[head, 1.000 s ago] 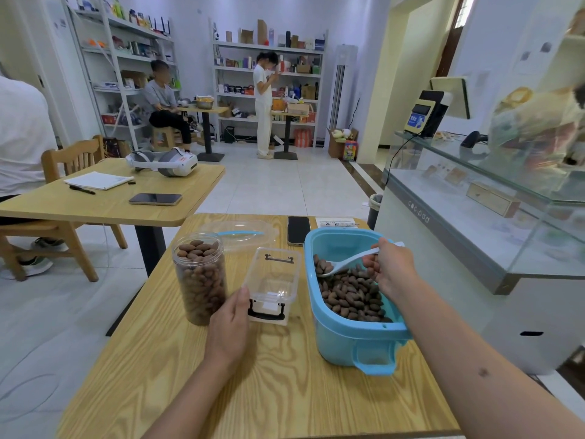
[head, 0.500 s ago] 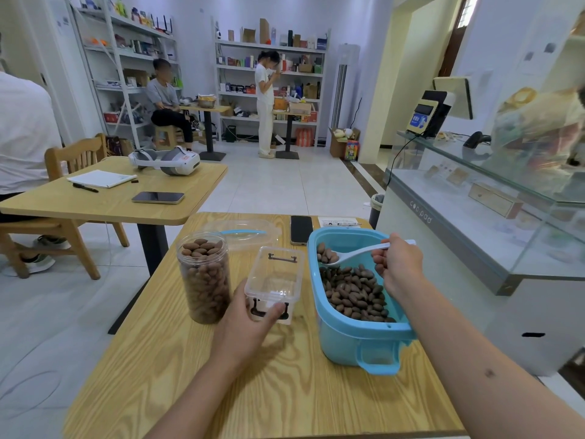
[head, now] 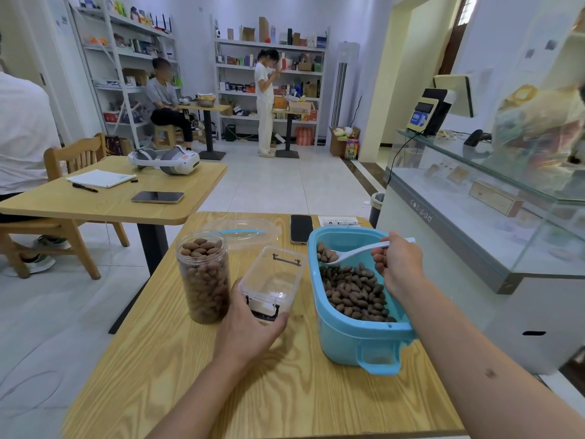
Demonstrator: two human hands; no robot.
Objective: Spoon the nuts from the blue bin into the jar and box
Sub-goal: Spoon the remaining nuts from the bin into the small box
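The blue bin point(head: 343, 335) stands at the right of the wooden table, half full of brown nuts point(head: 356, 293). My right hand point(head: 399, 264) grips a white spoon point(head: 354, 253) that carries a few nuts above the bin's far end. A clear plastic jar point(head: 204, 277), filled with nuts to its rim, stands on the left. Between jar and bin sits a clear box point(head: 273, 278) with black clasps and nothing inside. My left hand point(head: 248, 327) holds the box's near end, thumb on the right corner.
A clear lid with a blue strip point(head: 243, 234) and a dark phone point(head: 301, 229) lie at the table's far edge, beside a paper card point(head: 338, 221). A second table point(head: 104, 198) stands to the left, a glass counter point(head: 481, 198) to the right. Several people are farther back.
My left hand slid from beside the jar onto the box's near end and took hold of it. The spoon lifted out of the nuts with a few on it.
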